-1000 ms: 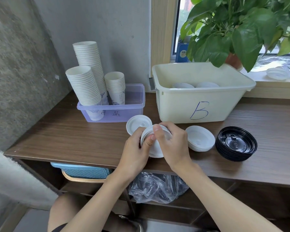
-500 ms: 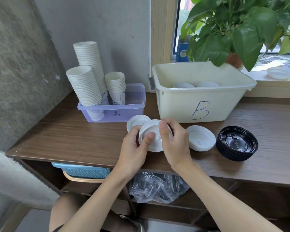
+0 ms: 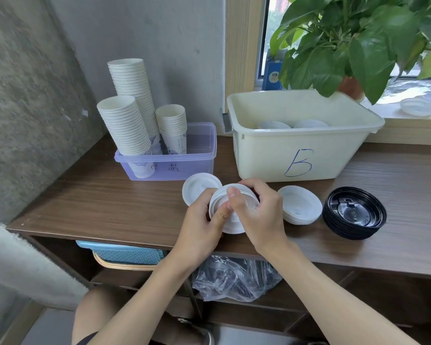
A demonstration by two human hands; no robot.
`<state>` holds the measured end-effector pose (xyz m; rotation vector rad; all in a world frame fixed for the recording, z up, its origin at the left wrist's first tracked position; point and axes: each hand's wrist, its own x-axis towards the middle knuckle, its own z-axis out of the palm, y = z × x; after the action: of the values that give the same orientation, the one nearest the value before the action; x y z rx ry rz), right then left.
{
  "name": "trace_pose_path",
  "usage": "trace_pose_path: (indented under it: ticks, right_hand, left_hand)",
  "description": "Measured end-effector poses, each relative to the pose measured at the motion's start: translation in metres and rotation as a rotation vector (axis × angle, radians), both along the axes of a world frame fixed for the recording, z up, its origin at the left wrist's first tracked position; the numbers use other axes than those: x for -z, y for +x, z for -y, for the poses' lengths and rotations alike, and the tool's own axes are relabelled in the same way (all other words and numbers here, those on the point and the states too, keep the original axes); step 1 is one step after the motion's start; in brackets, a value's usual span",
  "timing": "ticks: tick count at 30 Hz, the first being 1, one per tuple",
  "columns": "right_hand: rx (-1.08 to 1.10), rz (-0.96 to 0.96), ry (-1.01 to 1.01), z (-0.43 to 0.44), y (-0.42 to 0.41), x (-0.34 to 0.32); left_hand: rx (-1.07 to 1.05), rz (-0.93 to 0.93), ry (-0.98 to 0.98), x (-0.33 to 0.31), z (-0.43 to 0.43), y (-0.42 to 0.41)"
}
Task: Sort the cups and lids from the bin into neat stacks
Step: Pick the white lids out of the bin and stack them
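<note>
Both hands hold a small bundle of white lids (image 3: 219, 201) just above the front of the table (image 3: 85, 200). The left hand (image 3: 199, 225) has its thumb laid across the face and its fingers curled behind. The right hand (image 3: 259, 215) has its thumb tip pressing on the top lid and its fingers wrapped over the far rim. To do this well, I judge the rims should be squeezed evenly until the lids nest flush, then the bundle set on the matching white pile. Three cup stacks stand in the purple box (image 3: 184, 165): a tall one (image 3: 132, 95), a leaning one (image 3: 123, 125) and a short one (image 3: 172, 125). Three lid piles are on the table: a flat white one (image 3: 197, 188), a white stack (image 3: 300, 205) and a black stack (image 3: 353, 212). Two white lids (image 3: 274, 125) show in the bin (image 3: 296, 150). How many lids each pile holds cannot be told.
</note>
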<state>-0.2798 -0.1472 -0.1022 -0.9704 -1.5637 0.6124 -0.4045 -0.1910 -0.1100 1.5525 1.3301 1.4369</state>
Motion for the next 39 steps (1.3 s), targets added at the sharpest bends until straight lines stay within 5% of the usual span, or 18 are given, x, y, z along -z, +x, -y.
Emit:
trace_pose_path:
  ticks: [15, 23, 26, 33, 39]
  right_hand:
    - [0.014, 0.043, -0.002, -0.003, -0.001, 0.002]
    - [-0.140, -0.134, -0.187, -0.002, -0.001, -0.002]
    - [-0.091, 0.025, -0.257, -0.012, -0.011, -0.003]
    - [-0.059, 0.345, -0.368, -0.027, -0.035, 0.001]
    - [-0.135, 0.039, -0.315, -0.019, -0.029, -0.004]
  left_hand:
    - [0.043, 0.029, -0.015, -0.007, 0.002, 0.002]
    - [-0.286, 0.149, -0.006, -0.005, 0.008, -0.030]
    - [-0.398, 0.170, -0.038, -0.011, 0.009, -0.054]
    - [-0.304, 0.075, -0.184, -0.004, -0.005, -0.066]
    - [-0.208, 0.083, -0.154, -0.008, -0.011, -0.060]
